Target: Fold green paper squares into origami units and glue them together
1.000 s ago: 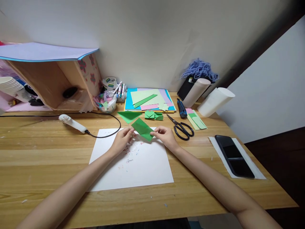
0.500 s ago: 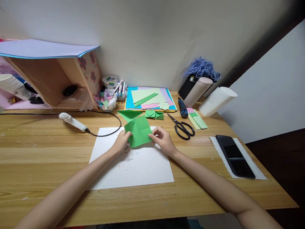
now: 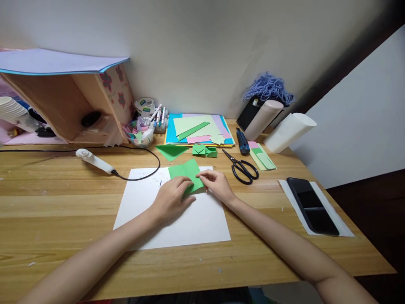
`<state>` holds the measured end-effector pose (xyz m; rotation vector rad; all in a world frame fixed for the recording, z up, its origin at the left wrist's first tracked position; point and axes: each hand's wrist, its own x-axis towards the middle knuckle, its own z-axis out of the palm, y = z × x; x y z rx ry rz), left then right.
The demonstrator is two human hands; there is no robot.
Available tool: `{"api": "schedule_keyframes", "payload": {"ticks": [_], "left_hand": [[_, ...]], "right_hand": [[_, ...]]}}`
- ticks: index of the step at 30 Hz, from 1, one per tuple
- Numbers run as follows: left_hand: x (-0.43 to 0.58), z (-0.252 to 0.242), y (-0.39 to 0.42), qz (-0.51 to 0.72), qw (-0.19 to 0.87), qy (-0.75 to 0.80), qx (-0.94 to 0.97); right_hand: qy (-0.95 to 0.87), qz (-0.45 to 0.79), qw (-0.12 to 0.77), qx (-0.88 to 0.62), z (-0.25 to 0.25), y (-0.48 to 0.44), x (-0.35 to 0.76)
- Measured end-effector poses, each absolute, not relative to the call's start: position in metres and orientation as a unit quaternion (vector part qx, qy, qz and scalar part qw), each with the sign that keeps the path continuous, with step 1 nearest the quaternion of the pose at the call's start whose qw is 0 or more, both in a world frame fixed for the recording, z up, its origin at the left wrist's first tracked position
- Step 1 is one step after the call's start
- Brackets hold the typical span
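A square green sheet of paper (image 3: pixel 182 169) with faint creases rests at the top of a white sheet (image 3: pixel 196 223). Over its lower left part lies my left hand (image 3: pixel 174 195), fingers curled on the paper and thumb below its near edge; some of the grip is hidden. My right hand (image 3: pixel 217 182) pinches the paper's right edge between thumb and forefinger. Just beyond are a green paper triangle (image 3: pixel 171 152) and small folded green paper pieces (image 3: pixel 204 150). Black-handled scissors (image 3: pixel 243 168) lie right of my right hand.
A white corded device (image 3: pixel 95 161) lies left, its black cable crossing the white sheet's corner. At the back are stacked coloured papers (image 3: pixel 190 126), a tub of scraps (image 3: pixel 139 134) and a cardboard box (image 3: pixel 114 101). A utility knife (image 3: pixel 243 142) and phone (image 3: pixel 312 207) are right.
The green paper has come down toward the white sheet. My left hand has shifted right from its left edge onto its lower part; my right hand still pinches the right edge.
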<state>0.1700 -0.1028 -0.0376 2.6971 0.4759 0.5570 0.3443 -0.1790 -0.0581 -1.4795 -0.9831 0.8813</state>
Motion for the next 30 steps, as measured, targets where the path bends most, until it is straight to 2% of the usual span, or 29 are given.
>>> {"api": "schedule_keyframes", "payload": {"ticks": [6,10,13,19,30], "left_hand": [[0.168,-0.043,-0.099,0.178,0.116,0.159,0.964],[0.168,-0.046,-0.094,0.199,0.131,0.184,0.954],[0.168,-0.048,-0.091,0.214,0.152,0.199,0.944],[0.168,-0.045,-0.087,0.201,0.22,0.257,0.919],[0.17,-0.038,-0.087,0.161,0.191,0.364,0.897]], "right_hand": [[-0.44,0.405,0.501,-0.626,-0.049,-0.178,0.353],[-0.626,0.266,0.416,-0.604,-0.041,-0.181,0.366],[-0.691,0.18,0.371,-0.593,-0.042,-0.182,0.37],[-0.682,0.18,0.364,-0.608,-0.05,-0.178,0.366],[-0.609,0.136,0.355,-0.696,-0.056,-0.179,0.353]]}}
